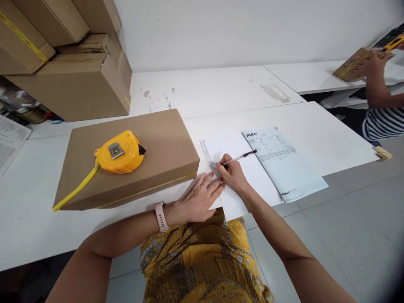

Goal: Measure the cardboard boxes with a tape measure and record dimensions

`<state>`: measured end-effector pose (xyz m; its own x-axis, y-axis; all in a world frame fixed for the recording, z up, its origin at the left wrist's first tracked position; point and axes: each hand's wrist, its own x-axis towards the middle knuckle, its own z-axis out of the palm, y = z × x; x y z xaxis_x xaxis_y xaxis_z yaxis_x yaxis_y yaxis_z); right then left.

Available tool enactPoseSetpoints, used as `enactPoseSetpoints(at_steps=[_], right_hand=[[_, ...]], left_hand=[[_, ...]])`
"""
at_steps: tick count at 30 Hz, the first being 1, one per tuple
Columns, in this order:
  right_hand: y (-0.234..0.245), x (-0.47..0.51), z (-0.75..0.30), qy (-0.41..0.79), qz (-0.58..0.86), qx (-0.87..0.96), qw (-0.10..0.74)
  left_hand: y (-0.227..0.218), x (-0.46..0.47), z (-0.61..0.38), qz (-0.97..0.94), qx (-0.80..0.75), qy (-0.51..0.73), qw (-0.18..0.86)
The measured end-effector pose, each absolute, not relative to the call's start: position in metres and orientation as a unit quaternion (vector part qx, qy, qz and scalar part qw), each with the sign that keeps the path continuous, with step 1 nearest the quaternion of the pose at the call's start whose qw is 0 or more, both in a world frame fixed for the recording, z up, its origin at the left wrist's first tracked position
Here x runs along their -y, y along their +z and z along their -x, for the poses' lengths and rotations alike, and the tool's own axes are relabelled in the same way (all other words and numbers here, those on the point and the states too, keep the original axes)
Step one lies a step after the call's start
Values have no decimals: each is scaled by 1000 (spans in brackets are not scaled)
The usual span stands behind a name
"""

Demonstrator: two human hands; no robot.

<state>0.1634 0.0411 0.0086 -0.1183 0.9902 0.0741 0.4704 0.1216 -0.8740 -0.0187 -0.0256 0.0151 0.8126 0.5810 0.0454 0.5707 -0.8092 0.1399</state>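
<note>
My right hand (232,173) is closed round a pen (241,158), whose tip rests on a white sheet (243,176) with a printed column along its left edge. My left hand (198,198) lies flat with fingers stretched out, pressing the near left part of that sheet; a pink watch band is on the wrist. A second printed form (284,164) lies partly over the sheet to the right. To the left lies a flat cardboard box (164,147) with a yellow tape measure (120,152) on top, its tape trailing off the box's left corner.
Stacked cardboard boxes (69,75) stand at the back left on the white table (31,202). At the far right another person's hand (374,63) holds a small cardboard piece (352,67) at a second table; a striped sleeve shows below.
</note>
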Motion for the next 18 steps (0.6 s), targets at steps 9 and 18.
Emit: enactPoseSetpoints(at_steps=[9,18], right_hand=[[10,-41,-164,354,555,662,358],[9,-42,-164,343,557,663,364]], left_hand=[[17,26,19,-950,-304,43,64],[16,26,19,-949,-303,44,70]])
